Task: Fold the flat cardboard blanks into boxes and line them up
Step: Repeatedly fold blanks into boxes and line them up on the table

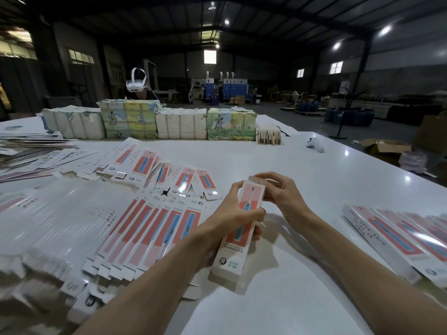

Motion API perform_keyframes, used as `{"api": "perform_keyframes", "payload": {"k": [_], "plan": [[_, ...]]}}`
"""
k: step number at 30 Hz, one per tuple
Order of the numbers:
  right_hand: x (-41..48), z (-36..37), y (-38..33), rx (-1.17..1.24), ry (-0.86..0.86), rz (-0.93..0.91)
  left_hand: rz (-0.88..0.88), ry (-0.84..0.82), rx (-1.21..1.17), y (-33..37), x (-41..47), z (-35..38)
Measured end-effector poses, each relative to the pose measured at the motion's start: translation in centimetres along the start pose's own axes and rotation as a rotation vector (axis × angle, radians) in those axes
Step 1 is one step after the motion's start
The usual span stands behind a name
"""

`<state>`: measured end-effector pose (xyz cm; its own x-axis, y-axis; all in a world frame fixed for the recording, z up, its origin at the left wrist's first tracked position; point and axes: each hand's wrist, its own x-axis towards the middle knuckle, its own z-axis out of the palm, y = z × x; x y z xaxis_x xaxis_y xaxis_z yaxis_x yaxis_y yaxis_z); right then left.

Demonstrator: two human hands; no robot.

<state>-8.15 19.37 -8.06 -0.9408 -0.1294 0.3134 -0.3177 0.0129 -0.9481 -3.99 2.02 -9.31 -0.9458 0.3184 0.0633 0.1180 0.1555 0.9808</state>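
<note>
Our left forearm (145,291) leads to the left hand (232,213), wrapped round the middle of the box (235,240). The right hand (283,192) pinches its far end, where we judge a flap is being tucked. We hold it tilted above the table (266,155), near end lowest. Thin glossy card should be light, slippery and easily dented, so we would grip the long edges, not the hollow faces. Blanks (150,228) fan out left; folded boxes (396,238) lie right.
</note>
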Motion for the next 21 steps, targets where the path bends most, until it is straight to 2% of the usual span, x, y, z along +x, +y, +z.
{"api": "perform_keyframes", "payload": {"k": [5,9,16,21], "plan": [[0.20,-0.24,-0.49,0.034,-0.014,-0.012,-0.006,0.026,0.035,0.04,0.12,-0.12],[0.04,0.02,-0.97,0.190,-0.066,0.099,0.004,0.049,0.062,0.07,-0.03,-0.19],[0.57,-0.32,-0.67,0.290,-0.035,0.206,0.056,0.088,0.029,-0.27,0.18,-0.03],[0.51,-0.27,-0.68,0.283,-0.015,0.219,0.071,0.112,0.108,-0.44,0.38,-0.07]]}}
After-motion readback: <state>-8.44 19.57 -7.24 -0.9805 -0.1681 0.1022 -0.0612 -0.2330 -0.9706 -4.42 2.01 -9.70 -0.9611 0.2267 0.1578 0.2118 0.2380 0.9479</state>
